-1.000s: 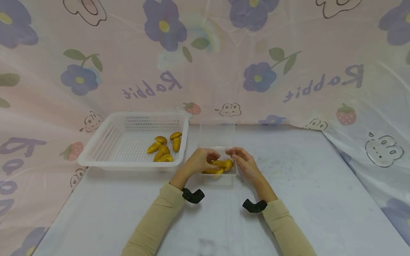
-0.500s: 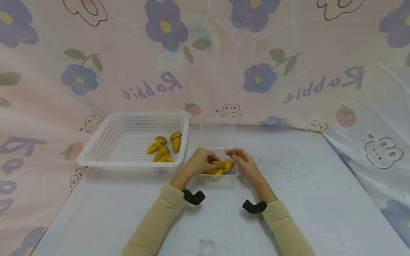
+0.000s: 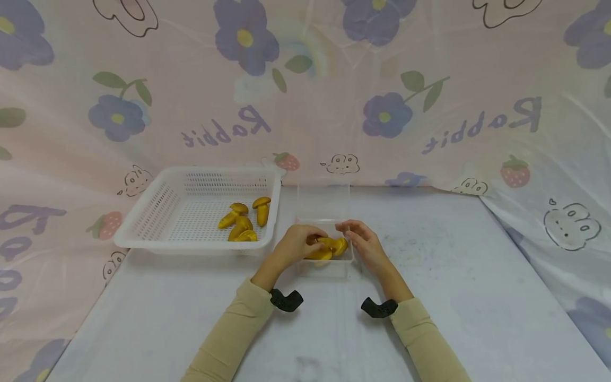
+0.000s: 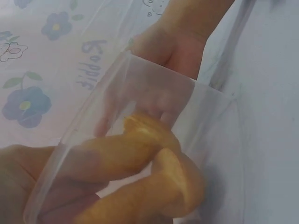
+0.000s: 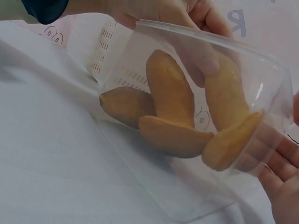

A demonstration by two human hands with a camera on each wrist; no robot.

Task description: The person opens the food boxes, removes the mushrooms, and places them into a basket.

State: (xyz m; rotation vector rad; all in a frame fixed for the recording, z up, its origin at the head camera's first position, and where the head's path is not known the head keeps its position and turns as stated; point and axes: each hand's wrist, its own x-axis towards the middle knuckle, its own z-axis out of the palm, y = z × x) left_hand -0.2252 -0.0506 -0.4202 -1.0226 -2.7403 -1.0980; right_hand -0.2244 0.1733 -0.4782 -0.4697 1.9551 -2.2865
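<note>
Pinching a chunky yellow mushroom (image 3: 340,246), left hand (image 3: 297,245) is pointing it sideways, cap toward loose right hand (image 3: 371,248); white tabletop (image 3: 472,276) below, floral fabric (image 3: 310,127) behind.

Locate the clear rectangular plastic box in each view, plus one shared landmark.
Head: box just below and right of centre, between the left hand and right hand.
Left wrist: box large across the lower middle, cut off by the bottom edge.
Right wrist: box from centre to right, slanted in the picture.
Shared landmark: the yellow mushroom-shaped pieces inside it.
</note>
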